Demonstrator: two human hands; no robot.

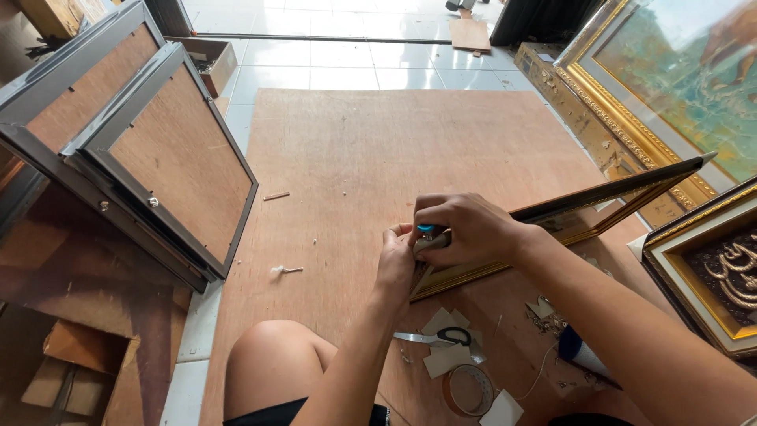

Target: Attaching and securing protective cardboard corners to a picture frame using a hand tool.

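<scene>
Both hands [441,244] clamp gilt frame [568,217] corner — small blue-tipped tool [426,230] mostly hidden.

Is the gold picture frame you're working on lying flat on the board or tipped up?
Tipped up. The gold picture frame stands on edge, its near corner pinched between the left hand and right hand above the plywood board.
</scene>
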